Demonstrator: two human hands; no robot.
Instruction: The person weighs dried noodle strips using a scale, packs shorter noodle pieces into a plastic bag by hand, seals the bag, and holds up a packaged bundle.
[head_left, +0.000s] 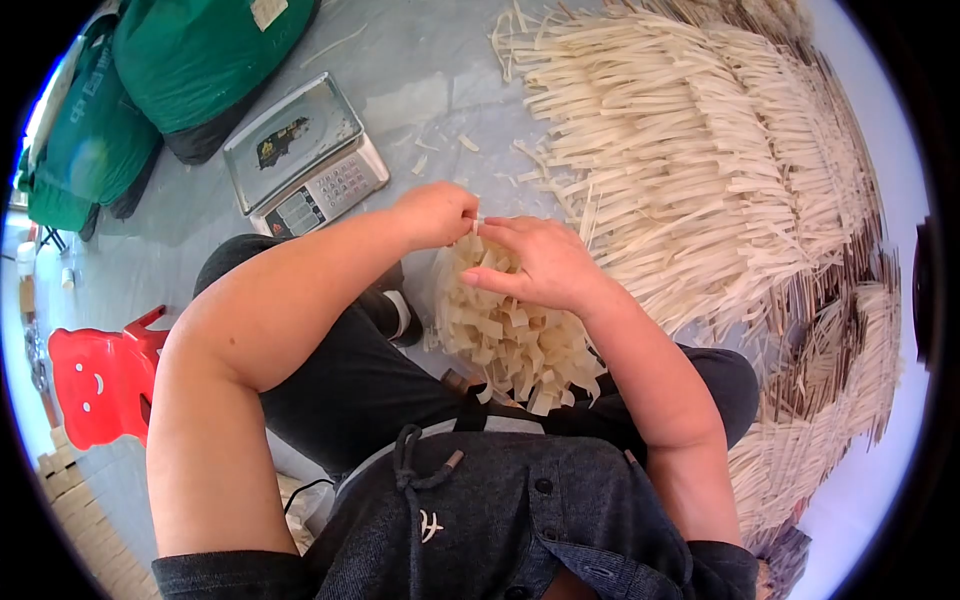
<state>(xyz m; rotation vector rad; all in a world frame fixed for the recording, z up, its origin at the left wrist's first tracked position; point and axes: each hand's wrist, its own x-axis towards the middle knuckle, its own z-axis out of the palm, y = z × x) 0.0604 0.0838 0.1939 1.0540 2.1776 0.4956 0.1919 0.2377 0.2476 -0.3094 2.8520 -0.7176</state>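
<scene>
Smiley (99, 384) — red stool (105, 420), bag lettering (92, 92) illegible

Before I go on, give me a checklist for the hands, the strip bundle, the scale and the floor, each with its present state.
1. Left hand and right hand both in view, fingertips meeting above the strip bundle: ok.
2. Firm grip at the fingertips: cannot tell, the detail is too small.
3. Strip bundle kept off the scale: ok.
4. Scale reading legible: cannot tell.
5. Floor beyond the hands free of loose scraps: not ok.
</scene>
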